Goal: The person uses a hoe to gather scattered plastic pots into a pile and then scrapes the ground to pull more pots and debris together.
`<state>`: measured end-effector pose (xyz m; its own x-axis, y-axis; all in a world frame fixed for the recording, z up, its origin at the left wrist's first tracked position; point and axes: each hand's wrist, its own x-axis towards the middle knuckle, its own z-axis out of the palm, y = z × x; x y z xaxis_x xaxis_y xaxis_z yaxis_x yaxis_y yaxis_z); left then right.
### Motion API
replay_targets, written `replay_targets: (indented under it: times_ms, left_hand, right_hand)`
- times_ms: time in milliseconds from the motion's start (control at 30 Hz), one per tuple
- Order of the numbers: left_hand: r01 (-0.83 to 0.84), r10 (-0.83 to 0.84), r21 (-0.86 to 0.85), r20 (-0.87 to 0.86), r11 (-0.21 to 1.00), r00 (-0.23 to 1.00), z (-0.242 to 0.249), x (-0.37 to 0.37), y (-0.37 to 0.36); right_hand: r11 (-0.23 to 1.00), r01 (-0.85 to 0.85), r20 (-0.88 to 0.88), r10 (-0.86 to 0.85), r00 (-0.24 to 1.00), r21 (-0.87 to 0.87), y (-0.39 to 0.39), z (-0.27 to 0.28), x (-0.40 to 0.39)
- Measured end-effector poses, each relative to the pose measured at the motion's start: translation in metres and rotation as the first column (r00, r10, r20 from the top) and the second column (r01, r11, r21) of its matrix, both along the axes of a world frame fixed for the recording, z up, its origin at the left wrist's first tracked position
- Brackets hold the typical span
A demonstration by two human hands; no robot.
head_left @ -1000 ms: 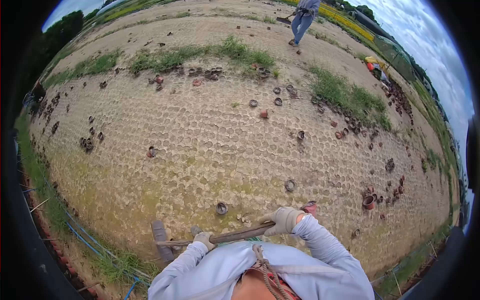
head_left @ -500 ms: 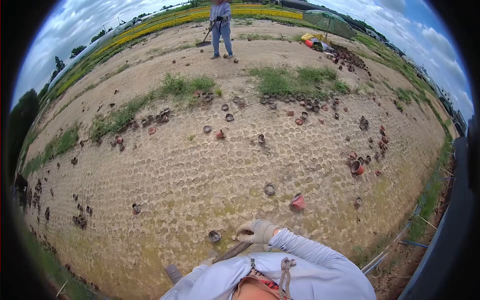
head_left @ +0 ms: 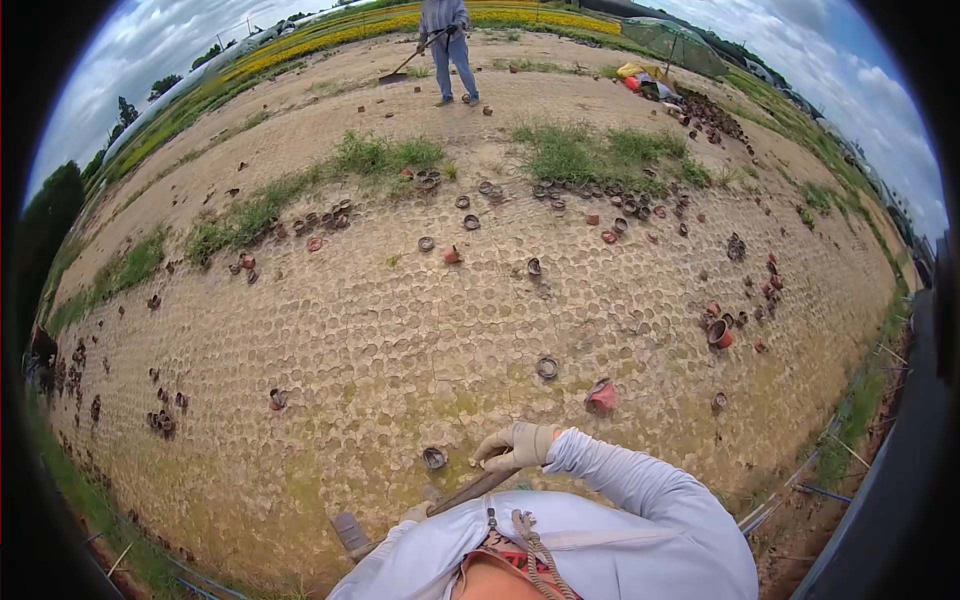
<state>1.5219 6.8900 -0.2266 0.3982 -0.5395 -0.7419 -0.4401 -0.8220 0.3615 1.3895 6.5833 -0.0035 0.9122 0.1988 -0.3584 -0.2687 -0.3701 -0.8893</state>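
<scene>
My right hand (head_left: 518, 447), in a pale glove, is closed at the upper end of a wooden handle (head_left: 470, 492). Lower left, my left hand (head_left: 416, 512) shows only in part beside the same handle; its fingers are mostly hidden. A flat grey tool head (head_left: 350, 532) lies at the handle's lower left end. Close to my right hand a small dark pot (head_left: 434, 458) sits on the ground, and a red pot (head_left: 602, 396) lies farther right.
Another person (head_left: 448, 50) stands at the top holding a long-handled tool (head_left: 394, 77). Scattered pots, grass clumps (head_left: 570, 155) and a pot pile (head_left: 715, 118) cover parts of the dirt. A dark edge strip (head_left: 880, 450) runs along the right.
The view has shifted slightly, so the ground things sit a little lower or to the right. The other person's tool and legs have moved. My right hand is slightly higher over the handle.
</scene>
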Motion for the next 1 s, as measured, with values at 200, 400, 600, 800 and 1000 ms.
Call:
replay_targets:
  times_ms: [200, 400, 600, 800, 1000]
  left_hand:
    - [0.032, -0.033, 0.036, 0.034, 0.999, 0.999, -0.013, 0.023, -0.050]
    - [0.063, -0.067, 0.074, 0.049, 0.995, 0.997, -0.018, 0.024, -0.054]
    - [0.062, -0.065, 0.082, 0.030, 0.995, 0.997, -0.019, 0.023, -0.027]
    - [-0.002, 0.002, 0.059, 0.009, 0.998, 1.000, -0.020, 0.009, 0.008]
    - [-0.076, 0.075, 0.017, 0.020, 0.997, 0.997, -0.024, -0.001, 0.015]
  right_hand:
    - [0.892, 0.428, 0.109, -0.415, 0.903, -0.143, 0.012, 0.019, -0.007]
    - [0.808, 0.565, 0.178, -0.538, 0.824, -0.169, 0.012, 0.001, -0.023]
    - [0.826, 0.536, 0.163, -0.513, 0.843, -0.175, 0.015, 0.015, -0.028]
    - [0.894, 0.404, 0.120, -0.387, 0.914, -0.193, 0.013, 0.006, -0.014]
    - [0.933, 0.314, 0.114, -0.297, 0.948, -0.178, 0.015, 0.010, -0.008]
